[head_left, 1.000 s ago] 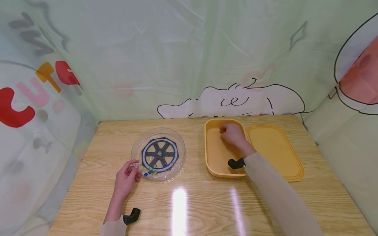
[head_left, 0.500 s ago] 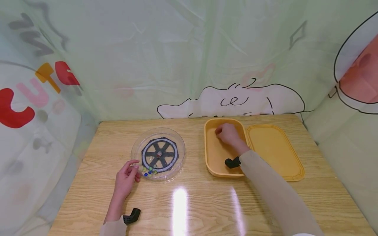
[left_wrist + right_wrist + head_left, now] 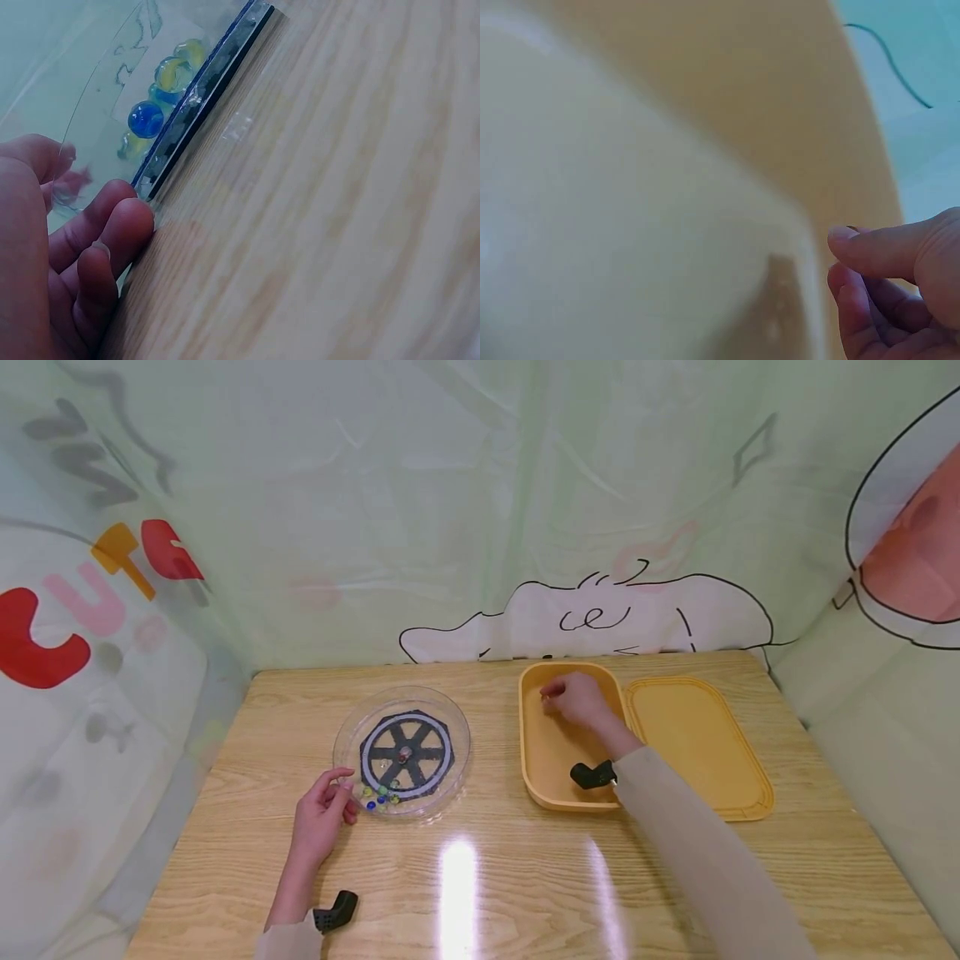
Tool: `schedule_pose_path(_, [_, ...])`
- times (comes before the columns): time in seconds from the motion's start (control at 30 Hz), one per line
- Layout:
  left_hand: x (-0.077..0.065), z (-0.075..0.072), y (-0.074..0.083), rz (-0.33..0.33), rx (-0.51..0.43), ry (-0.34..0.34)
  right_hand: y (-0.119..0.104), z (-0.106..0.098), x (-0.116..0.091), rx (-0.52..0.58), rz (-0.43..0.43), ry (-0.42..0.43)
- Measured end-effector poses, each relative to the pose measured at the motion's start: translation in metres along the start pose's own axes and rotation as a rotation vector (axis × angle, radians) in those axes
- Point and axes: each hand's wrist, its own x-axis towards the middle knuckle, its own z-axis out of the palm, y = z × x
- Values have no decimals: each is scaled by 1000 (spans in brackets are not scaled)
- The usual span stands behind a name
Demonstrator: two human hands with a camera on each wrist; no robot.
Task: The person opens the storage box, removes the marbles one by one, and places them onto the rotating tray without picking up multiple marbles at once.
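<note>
My left hand (image 3: 318, 818) grips the near-left rim of a clear round dish (image 3: 459, 777), thumb and fingers on either side of its wall in the left wrist view. Several glass marbles (image 3: 145, 119), blue, green and yellow, gather along the dish's near side. A dark wheel-shaped piece with spokes (image 3: 381, 752) shows within the dish's outline, a small reddish ball at its hub. My right hand (image 3: 581, 700) is inside a deep yellow box (image 3: 536, 760), fingers bent and thumb close to the fingertips (image 3: 840, 279). I cannot tell whether they pinch something small.
A flat yellow lid (image 3: 693, 743) lies just right of the box on the wooden table (image 3: 510, 868). A printed curtain (image 3: 375, 527) hangs behind the table and at both sides. Black cameras sit at both wrists.
Inside the yellow box, my right hand has shifted a little to the left. My left hand and the dish have stayed in place.
</note>
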Motion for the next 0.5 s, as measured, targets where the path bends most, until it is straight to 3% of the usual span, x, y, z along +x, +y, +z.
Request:
schedule_pose_path(0.33, [-2, 1, 5, -4, 28, -2, -25, -12, -19, 114, -52, 33])
schedule_pose_path(0.47, [-3, 0, 5, -1, 29, -2, -42, -8, -26, 188, -86, 46])
schedule_pose_path(0.5, [-1, 0, -1, 4, 26, -1, -46, -5, -28, 208, -95, 51])
